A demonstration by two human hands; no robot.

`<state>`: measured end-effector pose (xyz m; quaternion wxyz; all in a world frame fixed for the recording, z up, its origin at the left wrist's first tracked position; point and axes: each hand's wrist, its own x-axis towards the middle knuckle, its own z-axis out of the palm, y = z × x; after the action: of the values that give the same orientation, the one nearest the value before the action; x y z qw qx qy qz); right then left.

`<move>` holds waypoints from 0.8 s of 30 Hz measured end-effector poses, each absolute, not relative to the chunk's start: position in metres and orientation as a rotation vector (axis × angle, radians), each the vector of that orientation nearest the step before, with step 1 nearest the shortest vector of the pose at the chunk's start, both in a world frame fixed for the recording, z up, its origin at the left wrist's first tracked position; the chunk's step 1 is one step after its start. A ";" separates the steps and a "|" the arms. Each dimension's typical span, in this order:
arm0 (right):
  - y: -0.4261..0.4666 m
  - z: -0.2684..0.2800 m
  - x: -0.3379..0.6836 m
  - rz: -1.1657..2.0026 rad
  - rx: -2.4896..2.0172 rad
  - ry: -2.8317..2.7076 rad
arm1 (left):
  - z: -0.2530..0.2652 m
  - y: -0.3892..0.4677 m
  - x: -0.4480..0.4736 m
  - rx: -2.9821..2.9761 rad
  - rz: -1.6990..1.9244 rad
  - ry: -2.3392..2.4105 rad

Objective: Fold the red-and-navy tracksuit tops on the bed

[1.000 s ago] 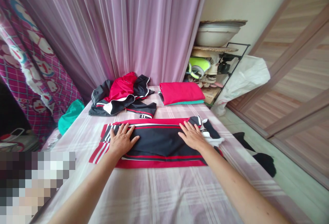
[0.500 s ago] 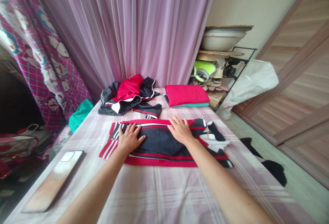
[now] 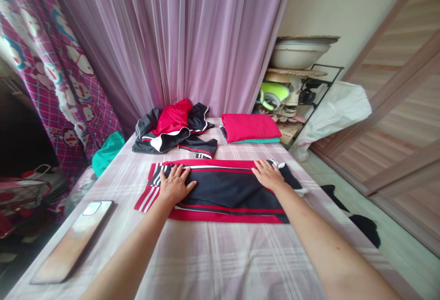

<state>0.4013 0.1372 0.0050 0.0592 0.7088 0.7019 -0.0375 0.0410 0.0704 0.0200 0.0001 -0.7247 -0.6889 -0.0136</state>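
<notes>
A black and red jacket with white stripes lies folded flat across the bed. My left hand presses flat on its left part, fingers spread. My right hand rests flat on its right end, by the white collar part. Neither hand grips anything.
A crumpled black and red garment and a folded red and teal stack lie at the far end. A phone sits near the bed's left edge, a teal cloth beyond. A shoe rack stands right; black cloth lies on the floor.
My right hand slid from the middle of the jacket back out to its right end, flattening that end. My left hand stayed put.
</notes>
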 end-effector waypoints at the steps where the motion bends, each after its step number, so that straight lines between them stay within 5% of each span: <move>1: 0.137 0.008 0.396 -0.131 2.167 2.100 | 0.020 0.071 0.041 -2.277 -0.053 -2.160; 9: 0.134 0.019 0.332 -0.145 2.018 2.454 | 0.016 0.072 0.040 -2.269 -0.086 -2.145; 18: 0.142 0.001 0.415 -0.069 2.349 1.965 | 0.013 0.072 0.040 -2.264 -0.100 -2.144; 24: 0.137 0.026 0.375 -0.070 2.397 2.020 | 0.011 0.072 0.041 -2.249 -0.110 -2.141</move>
<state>0.3754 0.1369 0.0258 0.0029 0.7645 0.6442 -0.0224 0.0415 0.0717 0.0112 0.0171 -0.7238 -0.6889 -0.0353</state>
